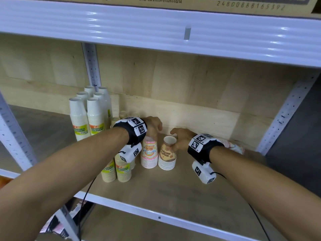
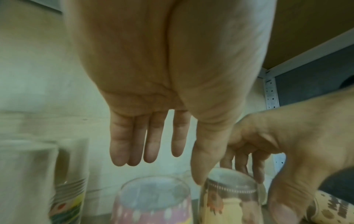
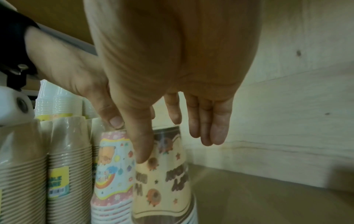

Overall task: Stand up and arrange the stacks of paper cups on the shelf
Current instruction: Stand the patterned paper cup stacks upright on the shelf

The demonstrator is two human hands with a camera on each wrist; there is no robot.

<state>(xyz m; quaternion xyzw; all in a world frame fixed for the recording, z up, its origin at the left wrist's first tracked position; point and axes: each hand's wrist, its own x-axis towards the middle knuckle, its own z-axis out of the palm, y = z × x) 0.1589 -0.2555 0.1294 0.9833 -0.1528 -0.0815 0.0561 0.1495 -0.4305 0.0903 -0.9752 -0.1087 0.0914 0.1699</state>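
A pink printed cup stack (image 1: 149, 154) and a brown-and-cream printed stack (image 1: 167, 156) stand upside down side by side on the wooden shelf (image 1: 173, 190). My left hand (image 1: 153, 126) hovers over the pink stack (image 3: 113, 163) with straight fingers (image 2: 149, 144), its thumb (image 3: 114, 119) at the stack's top. My right hand (image 1: 179, 139) is at the brown stack (image 3: 164, 174). Its thumb (image 3: 142, 148) lies against the side and its fingers (image 3: 208, 125) hang straight behind the top. Another printed stack (image 1: 234, 146) lies on its side behind my right wrist.
Several tall white cup stacks (image 1: 86, 115) stand at the back left. Beige wrapped stacks (image 1: 118, 169) stand at the front left, close beside the pink stack. The upper shelf's white edge (image 1: 156, 32) runs overhead. A metal upright (image 1: 284, 115) bounds the right side.
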